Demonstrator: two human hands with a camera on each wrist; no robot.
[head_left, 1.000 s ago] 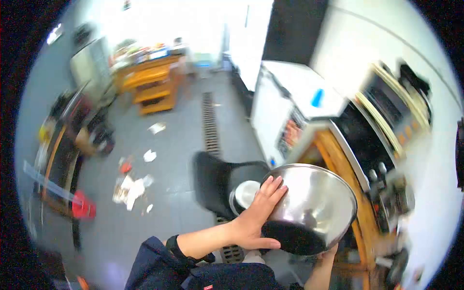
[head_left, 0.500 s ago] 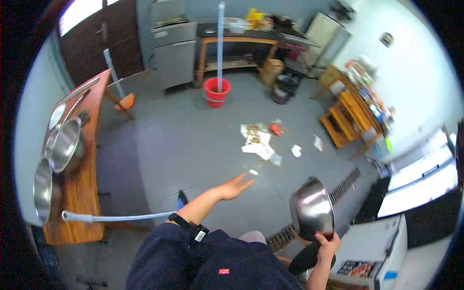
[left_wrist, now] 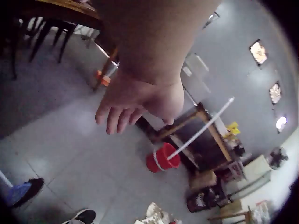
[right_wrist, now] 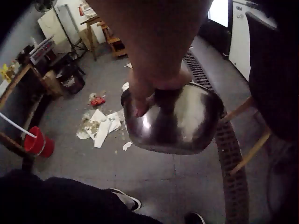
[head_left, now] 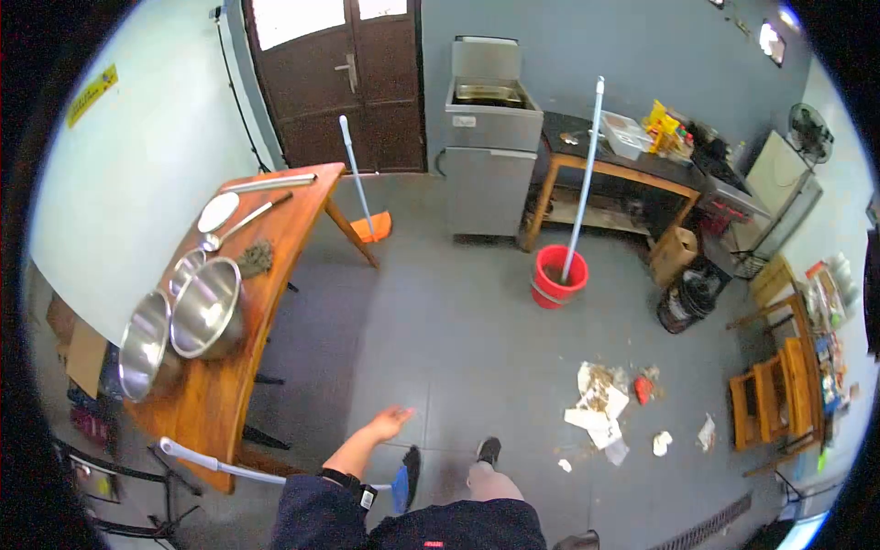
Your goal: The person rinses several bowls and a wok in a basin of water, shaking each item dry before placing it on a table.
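My left hand (head_left: 390, 423) hangs over the floor in the head view, fingers extended and holding nothing. The left wrist view shows the same hand (left_wrist: 138, 100) with its fingers relaxed. In the right wrist view, my right hand (right_wrist: 156, 86) grips a stainless steel mixing bowl (right_wrist: 180, 123) at its edge, thumb on the metal. That hand lies outside the head view. Two more steel bowls (head_left: 209, 312) and a smaller one stand on the wooden table (head_left: 243, 367) at the left. A ladle (head_left: 249, 223) and a white plate (head_left: 218, 212) lie beyond them.
A broom (head_left: 225, 469) leans by the near table end. Scattered paper litter (head_left: 600, 408) lies on the floor at right. Farther back stand a red bucket (head_left: 550, 293) with a pole in it, an orange dustpan (head_left: 374, 227) and a fryer (head_left: 490, 174). A drain grate (right_wrist: 229, 144) runs along the floor.
My left hand has come off the mixing bowl. The head view has swung left toward the wooden table, and the right hand with the bowl has gone out of it.
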